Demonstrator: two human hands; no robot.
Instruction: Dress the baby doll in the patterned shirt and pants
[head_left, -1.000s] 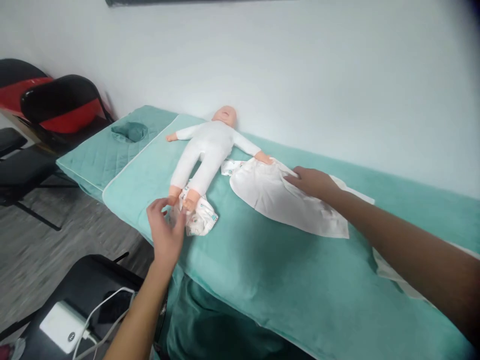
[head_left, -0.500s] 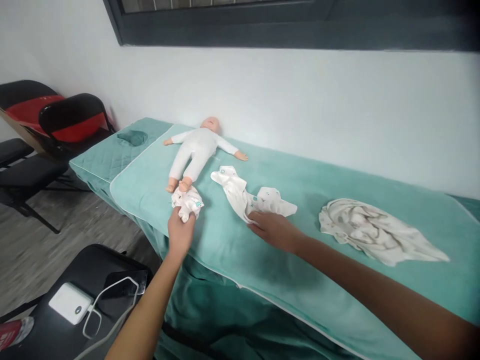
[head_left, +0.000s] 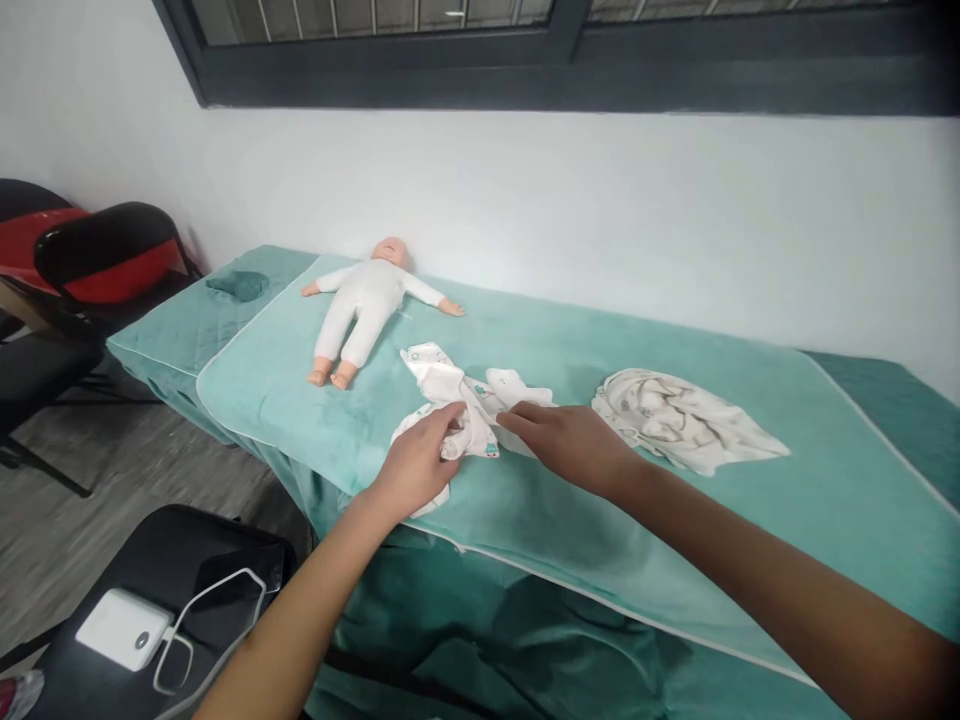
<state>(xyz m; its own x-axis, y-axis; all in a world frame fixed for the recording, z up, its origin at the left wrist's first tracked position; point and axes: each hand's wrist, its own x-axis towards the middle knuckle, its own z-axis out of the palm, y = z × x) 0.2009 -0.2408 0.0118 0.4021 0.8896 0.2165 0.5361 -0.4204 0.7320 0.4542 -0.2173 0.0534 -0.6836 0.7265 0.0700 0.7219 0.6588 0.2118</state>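
Observation:
A white printed baby garment point(head_left: 480, 432) lies crumpled on the green bed cover. My left hand point(head_left: 416, 462) is closed on a bunched part of it, near the front edge of the bed. From the other side, my right hand point(head_left: 574, 445) pinches the cloth by its right part. Whether this is one piece or two overlapping pieces I cannot tell. Beyond the hands, to the left, a baby doll point(head_left: 367, 298) in a white bodysuit lies on its back with its arms spread. Right of my right hand rests a heaped white patterned cloth point(head_left: 686, 420).
The green-covered bed point(head_left: 525, 310) runs along a white wall under a dark window frame point(head_left: 390, 80). On a black chair point(head_left: 187, 540) at the lower left sit a white power bank point(head_left: 124, 628) and its cable. More black chairs point(head_left: 112, 250) stand at the far left.
My left hand has carried the bunched cloth from the doll's feet to the right, up against the cloth under my right hand. The camera view has shifted, too.

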